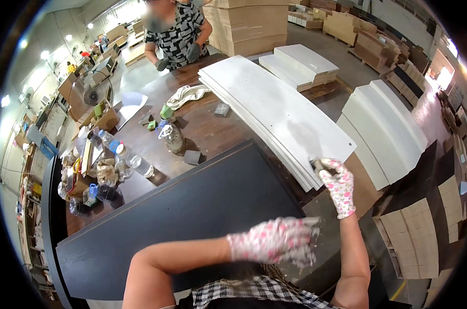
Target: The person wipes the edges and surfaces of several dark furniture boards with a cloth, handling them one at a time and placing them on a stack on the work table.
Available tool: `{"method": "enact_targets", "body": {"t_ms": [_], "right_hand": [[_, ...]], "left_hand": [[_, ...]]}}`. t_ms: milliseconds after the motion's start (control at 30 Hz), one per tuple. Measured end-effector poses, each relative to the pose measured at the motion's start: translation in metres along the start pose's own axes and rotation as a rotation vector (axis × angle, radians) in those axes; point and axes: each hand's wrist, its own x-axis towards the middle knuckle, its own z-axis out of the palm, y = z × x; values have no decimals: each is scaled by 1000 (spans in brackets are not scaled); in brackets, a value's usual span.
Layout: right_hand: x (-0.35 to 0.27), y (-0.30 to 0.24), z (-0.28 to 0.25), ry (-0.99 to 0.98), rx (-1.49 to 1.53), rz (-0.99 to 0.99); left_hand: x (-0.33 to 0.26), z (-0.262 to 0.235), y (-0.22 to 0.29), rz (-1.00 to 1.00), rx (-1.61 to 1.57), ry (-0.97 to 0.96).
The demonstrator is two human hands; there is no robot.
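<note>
My right hand (337, 186), in a white glove with pink flowers, is closed with fingertips and thumb pinching a small dark piece (315, 165). Its exact kind is partly hidden by the fingers. That piece is at the near right end of the top panel in a stack of long white panels (274, 113). My left hand (274, 241), gloved alike, hovers over the near right end of a black panel (192, 201). Its fingers are smeared by motion, so I cannot tell whether it holds anything.
A brown table (202, 123) carries plastic bottles (140, 165), a jug (171, 139), a dark block (193, 157) and a white cloth (188, 95). Across it stands a person (176, 36) wearing dark gloves. More white panels (383, 129) are stacked at the right, cartons (246, 26) behind.
</note>
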Motion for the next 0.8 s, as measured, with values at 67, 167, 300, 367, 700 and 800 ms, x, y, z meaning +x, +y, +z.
{"method": "enact_targets", "body": {"t_ms": [67, 167, 300, 367, 700, 800], "right_hand": [[13, -3, 13, -76, -163, -236], [36, 1, 49, -213, -73, -62], [81, 2, 99, -314, -425, -182], [99, -7, 119, -326, -475, -152], [66, -12, 79, -526, -442, -230], [68, -16, 92, -391, -511, -286]], "left_hand": [[-18, 2, 4, -113, -94, 1], [-31, -23, -21, -243, -355, 251], [-24, -42, -24, -217, -392, 251], [-25, -38, -28, -275, -448, 251], [-41, -32, -41, -330, -774, 81], [-39, -39, -38, -368, -862, 1]]}}
